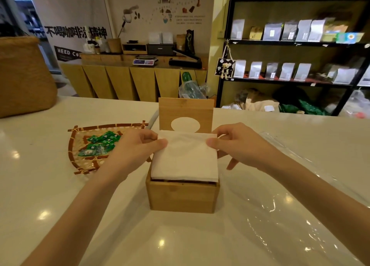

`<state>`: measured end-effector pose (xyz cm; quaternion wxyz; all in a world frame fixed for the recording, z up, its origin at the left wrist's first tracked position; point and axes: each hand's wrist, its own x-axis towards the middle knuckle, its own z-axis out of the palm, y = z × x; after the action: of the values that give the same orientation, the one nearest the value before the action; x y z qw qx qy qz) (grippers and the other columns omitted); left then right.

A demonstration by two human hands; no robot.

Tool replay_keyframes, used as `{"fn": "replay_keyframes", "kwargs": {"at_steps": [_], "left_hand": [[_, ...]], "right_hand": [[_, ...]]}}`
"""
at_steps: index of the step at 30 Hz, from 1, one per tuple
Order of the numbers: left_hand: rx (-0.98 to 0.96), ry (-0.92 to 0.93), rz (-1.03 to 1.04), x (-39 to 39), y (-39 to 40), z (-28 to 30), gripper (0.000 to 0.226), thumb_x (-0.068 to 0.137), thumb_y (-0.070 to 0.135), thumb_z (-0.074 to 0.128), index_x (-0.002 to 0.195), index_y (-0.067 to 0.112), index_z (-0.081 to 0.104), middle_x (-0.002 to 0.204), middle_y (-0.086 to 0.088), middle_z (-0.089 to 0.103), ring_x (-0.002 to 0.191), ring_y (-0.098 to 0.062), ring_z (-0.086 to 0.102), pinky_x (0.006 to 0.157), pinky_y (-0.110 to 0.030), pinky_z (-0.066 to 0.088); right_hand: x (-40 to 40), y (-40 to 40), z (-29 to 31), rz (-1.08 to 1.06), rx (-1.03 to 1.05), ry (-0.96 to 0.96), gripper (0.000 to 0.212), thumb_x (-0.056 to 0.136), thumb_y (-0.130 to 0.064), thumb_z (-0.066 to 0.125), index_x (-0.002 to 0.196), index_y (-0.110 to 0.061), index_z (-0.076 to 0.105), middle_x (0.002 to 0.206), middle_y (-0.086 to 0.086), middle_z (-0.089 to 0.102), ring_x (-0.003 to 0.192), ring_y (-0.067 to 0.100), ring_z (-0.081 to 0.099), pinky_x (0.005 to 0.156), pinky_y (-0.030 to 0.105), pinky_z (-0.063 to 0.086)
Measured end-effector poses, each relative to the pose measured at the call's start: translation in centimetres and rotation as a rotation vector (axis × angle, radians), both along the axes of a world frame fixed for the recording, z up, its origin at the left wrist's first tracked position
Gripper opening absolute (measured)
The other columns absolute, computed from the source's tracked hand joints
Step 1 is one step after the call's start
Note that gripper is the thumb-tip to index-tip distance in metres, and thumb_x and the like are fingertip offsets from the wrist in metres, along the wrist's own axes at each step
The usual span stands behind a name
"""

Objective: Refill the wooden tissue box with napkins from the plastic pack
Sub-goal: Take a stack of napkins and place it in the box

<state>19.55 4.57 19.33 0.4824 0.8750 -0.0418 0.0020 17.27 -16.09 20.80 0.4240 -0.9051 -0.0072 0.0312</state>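
Observation:
A wooden tissue box (182, 197) stands in the middle of the white counter, its lid (185, 110) with an oval hole tipped upright at the back. A white stack of napkins (185, 159) sits in the box mouth, rising above the rim. My left hand (138, 145) pinches the stack's far left corner, thumb on top. On the far right corner my right hand (236, 143) grips in the same way. The clear plastic pack (284, 221) lies flat and crumpled on the counter to the right, under my right forearm.
A woven bamboo tray (80, 137) with several green sachets lies left of the box. A large woven basket (24, 75) stands at the far left. Beyond the counter edge are a wooden cabinet and black shelves with bags.

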Motion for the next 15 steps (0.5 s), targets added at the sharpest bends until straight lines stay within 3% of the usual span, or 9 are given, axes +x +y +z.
{"fn": "replay_keyframes", "kwargs": {"at_steps": [3,6,9,13,15], "left_hand": [[0.098,-0.022,-0.012,0.0,-0.2,0.1,0.01,0.081,0.03,0.064,0.084,0.021,0.066,0.079,0.014,0.06,0.074,-0.003,0.054,0.061,-0.015,0.04],[0.213,-0.049,-0.021,0.0,-0.3,0.3,0.007,0.081,0.03,0.064,0.083,0.024,0.066,0.072,0.019,0.055,0.071,0.001,0.051,0.061,-0.013,0.04],[0.325,-0.095,-0.013,0.0,-0.5,0.6,0.02,0.08,0.03,0.065,0.095,0.018,0.07,0.075,0.015,0.053,0.072,0.0,0.048,0.065,-0.02,0.041],[0.418,-0.096,-0.001,0.0,-0.7,0.9,0.01,0.077,0.032,0.069,0.079,0.023,0.066,0.108,0.007,0.046,0.107,-0.012,0.04,0.092,-0.034,0.035],[0.479,-0.099,-0.023,-0.2,-0.8,1.1,0.011,0.077,0.03,0.069,0.08,0.02,0.069,0.123,0.004,0.049,0.121,-0.016,0.036,0.099,-0.038,0.034]], "right_hand": [[-0.2,-0.4,0.3,-0.004,-0.014,0.002,0.027,0.086,-0.027,0.06,0.11,-0.013,0.06,0.083,-0.004,0.068,0.059,0.003,0.066,0.043,0.02,0.054],[-0.3,-0.2,0.5,-0.004,-0.029,-0.038,0.016,0.084,-0.024,0.063,0.095,-0.015,0.068,0.089,0.004,0.071,0.071,0.009,0.066,0.055,0.023,0.055],[-0.4,0.1,0.5,-0.022,-0.122,-0.12,0.016,0.082,-0.023,0.064,0.093,-0.015,0.073,0.091,0.005,0.07,0.074,0.009,0.058,0.064,0.023,0.049],[-0.6,0.4,0.0,0.009,-0.151,-0.109,0.018,0.085,-0.02,0.061,0.098,-0.015,0.072,0.086,0.0,0.067,0.07,0.005,0.054,0.062,0.016,0.044],[-0.8,0.8,-0.4,0.005,-0.209,-0.183,0.02,0.084,-0.02,0.061,0.103,-0.019,0.068,0.089,-0.001,0.066,0.076,0.007,0.055,0.065,0.021,0.045]]}}
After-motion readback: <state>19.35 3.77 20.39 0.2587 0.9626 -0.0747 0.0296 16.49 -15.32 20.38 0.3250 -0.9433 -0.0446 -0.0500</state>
